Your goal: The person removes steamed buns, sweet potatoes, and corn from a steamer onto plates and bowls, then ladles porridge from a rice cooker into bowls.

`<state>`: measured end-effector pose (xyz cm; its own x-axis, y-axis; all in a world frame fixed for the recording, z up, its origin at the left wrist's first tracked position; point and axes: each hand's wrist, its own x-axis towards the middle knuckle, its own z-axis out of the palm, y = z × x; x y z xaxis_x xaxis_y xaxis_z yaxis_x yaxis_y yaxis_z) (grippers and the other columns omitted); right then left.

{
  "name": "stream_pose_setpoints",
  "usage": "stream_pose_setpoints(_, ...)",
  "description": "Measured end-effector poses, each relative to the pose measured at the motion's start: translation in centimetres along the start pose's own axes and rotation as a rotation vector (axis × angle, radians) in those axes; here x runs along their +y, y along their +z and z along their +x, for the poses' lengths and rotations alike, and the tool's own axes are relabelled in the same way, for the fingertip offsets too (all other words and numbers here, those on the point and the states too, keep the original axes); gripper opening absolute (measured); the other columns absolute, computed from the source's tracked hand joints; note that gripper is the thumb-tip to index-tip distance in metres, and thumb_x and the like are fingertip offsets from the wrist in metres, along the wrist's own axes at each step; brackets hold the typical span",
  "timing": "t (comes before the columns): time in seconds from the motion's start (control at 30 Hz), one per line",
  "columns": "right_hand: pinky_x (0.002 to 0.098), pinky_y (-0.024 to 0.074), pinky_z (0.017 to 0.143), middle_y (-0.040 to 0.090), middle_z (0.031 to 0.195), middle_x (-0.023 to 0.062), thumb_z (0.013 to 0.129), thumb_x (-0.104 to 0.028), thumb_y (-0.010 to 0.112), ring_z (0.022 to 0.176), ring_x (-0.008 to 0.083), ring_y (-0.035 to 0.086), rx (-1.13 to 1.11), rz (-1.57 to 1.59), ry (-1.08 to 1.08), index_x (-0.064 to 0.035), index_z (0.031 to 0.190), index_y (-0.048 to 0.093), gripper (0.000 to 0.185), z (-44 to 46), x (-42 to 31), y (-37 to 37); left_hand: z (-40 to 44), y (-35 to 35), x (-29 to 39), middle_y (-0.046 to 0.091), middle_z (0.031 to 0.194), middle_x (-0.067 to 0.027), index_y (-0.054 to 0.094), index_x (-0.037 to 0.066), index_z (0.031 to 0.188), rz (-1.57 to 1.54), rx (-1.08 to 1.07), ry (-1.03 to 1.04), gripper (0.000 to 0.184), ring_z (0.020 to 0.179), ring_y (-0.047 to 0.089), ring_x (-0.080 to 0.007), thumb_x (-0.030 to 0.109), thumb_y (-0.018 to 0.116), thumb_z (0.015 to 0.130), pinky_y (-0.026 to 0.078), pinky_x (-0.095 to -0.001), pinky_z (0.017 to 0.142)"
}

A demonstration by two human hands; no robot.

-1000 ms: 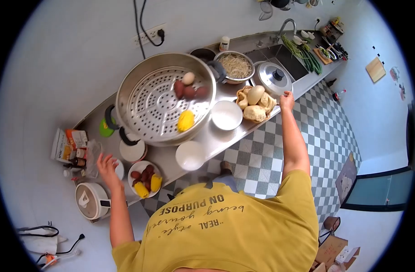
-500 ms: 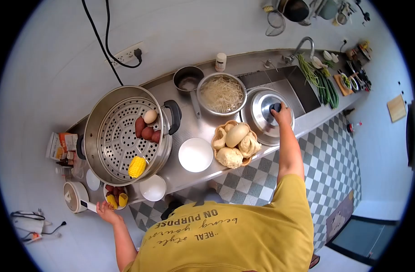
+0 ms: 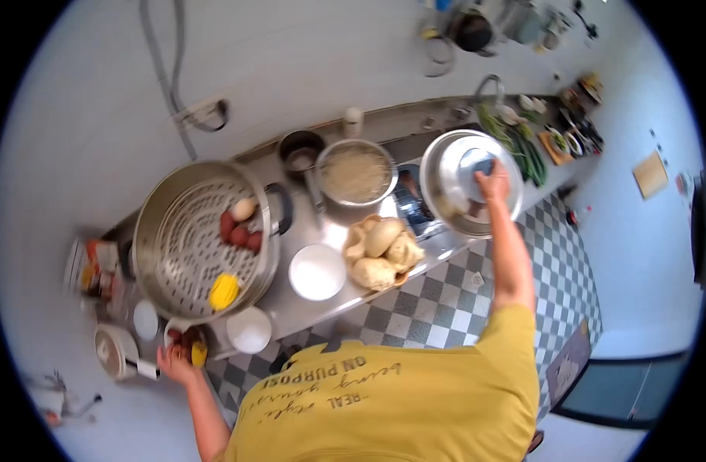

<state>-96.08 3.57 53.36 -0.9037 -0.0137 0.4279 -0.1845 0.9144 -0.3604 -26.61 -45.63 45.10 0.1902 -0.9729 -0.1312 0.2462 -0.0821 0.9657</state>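
Observation:
My right hand (image 3: 491,183) is closed on the dark knob of a shiny round metal lid (image 3: 454,165), at the right part of the counter. Whether a pot is under the lid is hard to tell. A dark glossy surface (image 3: 414,202) shows just left of it. My left hand (image 3: 177,365), fingers apart, is beside the plate of dark red roots and yellow corn (image 3: 199,353); contact with the plate is unclear. Nearby stands a white cooker (image 3: 112,351) with a handle. The big steamer (image 3: 149,254) contains an egg, several red roots and corn (image 3: 224,292).
A basket of pale buns (image 3: 373,273), two white bowls (image 3: 317,272), a bowl of pale shreds (image 3: 357,172) and a small saucepan (image 3: 300,150) stand mid-counter. Green vegetables (image 3: 528,154) lie near the faucet (image 3: 490,86). Checkered floor (image 3: 445,308) borders the counter.
My right hand took the lid's knob and the lid has shifted right, exposing the dark glossy surface. My left hand moved down to the plate's side. The view has shifted.

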Motion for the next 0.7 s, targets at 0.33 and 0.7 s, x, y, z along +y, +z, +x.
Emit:
stream_pose_setpoints(0.33, 0.0277, 0.0459, 0.078, 0.063, 0.095, 0.0116, 0.071, -0.019, 0.064, 0.087, 0.0171, 0.059, -0.167, 0.627, -0.495, -0.0057, 0.114, 0.057, 0.045, -8.6, -32.4, -17.9, -0.2, 0.0, 3.3, 0.058, 0.094, -0.011, 0.041, 0.005, 0.119, -0.106, -0.066, 0.016, 0.039, 0.071, 0.054, -0.0141, -0.007, 0.042, 0.082, 0.046, -0.0237, 0.06)
stream_pose_setpoints(0.7, 0.0352, 0.0457, 0.082, 0.062, 0.096, 0.0184, 0.062, -0.023, 0.067, 0.091, 0.03, 0.06, -0.585, 0.547, -0.87, -0.0076, 0.11, 0.06, 0.051, -24.4, -54.9, -13.8, -1.1, -13.7, 4.9, 0.058, 0.091, -0.0091, 0.044, 0.004, 0.117, -0.083, 0.09, 0.057, 0.036, 0.069, 0.052, -0.0115, -0.007, 0.041, 0.083, 0.043, -0.0233, 0.06)
